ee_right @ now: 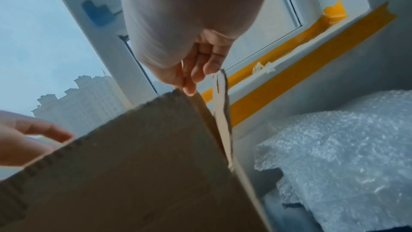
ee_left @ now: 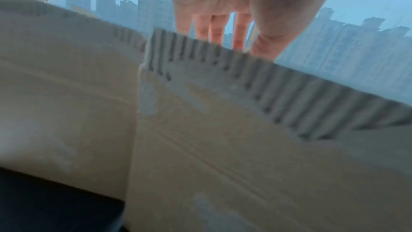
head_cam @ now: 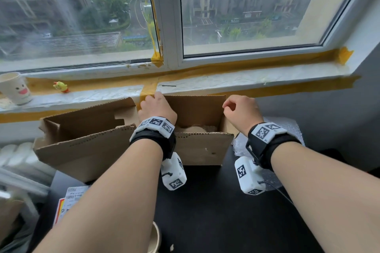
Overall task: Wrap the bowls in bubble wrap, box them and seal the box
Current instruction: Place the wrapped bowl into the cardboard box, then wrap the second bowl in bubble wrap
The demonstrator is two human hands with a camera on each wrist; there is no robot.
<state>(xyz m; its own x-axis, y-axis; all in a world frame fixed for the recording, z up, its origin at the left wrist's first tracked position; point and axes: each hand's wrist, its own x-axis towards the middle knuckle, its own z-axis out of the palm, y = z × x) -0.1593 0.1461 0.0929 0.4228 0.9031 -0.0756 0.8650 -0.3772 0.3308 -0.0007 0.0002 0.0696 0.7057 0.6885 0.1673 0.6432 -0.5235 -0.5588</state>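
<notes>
An open cardboard box stands on the black table, its flaps up. Inside it shows a pale bubble-wrapped bundle. My left hand reaches over the box, and its straight fingers touch the top of the far flap. My right hand is at that flap's right corner. There its curled fingers and thumb close on the top of the thin right side flap. The large left flap leans outward.
Loose bubble wrap lies right of the box. The taped windowsill behind it holds a paper cup and a small yellow toy. Printed labels lie at the table's left edge, and a round rim shows near me.
</notes>
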